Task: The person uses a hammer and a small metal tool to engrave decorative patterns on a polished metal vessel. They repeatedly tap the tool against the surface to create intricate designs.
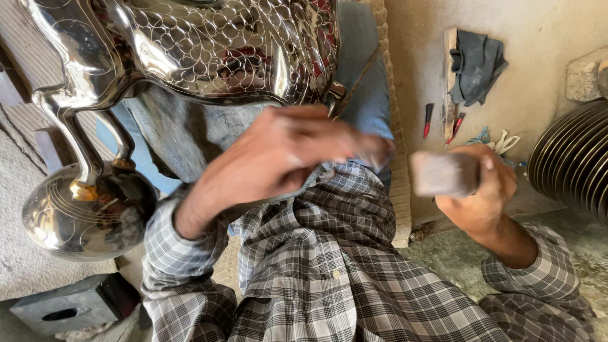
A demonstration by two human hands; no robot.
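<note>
Polished metal vessel (pixel 209 47), engraved with scales, is rested on the lap just above the left hand (pixel 278 155), whose grip is blurred and cannot be told. Right hand (pixel 478 190) is clamped on a hammer (pixel 443 172). Light, square blows are advised.

The vessel (pixel 209 50) runs off the top edge at 12 o'clock, its upper part unseen. The left hand (pixel 278 155) is motion-blurred, fingertips indistinct. The right hand (pixel 481 190) grips a smeared grey block (pixel 443 172), its shape unclear. Stacked discs (pixel 573 161) are cut off at 3 o'clock.
</note>
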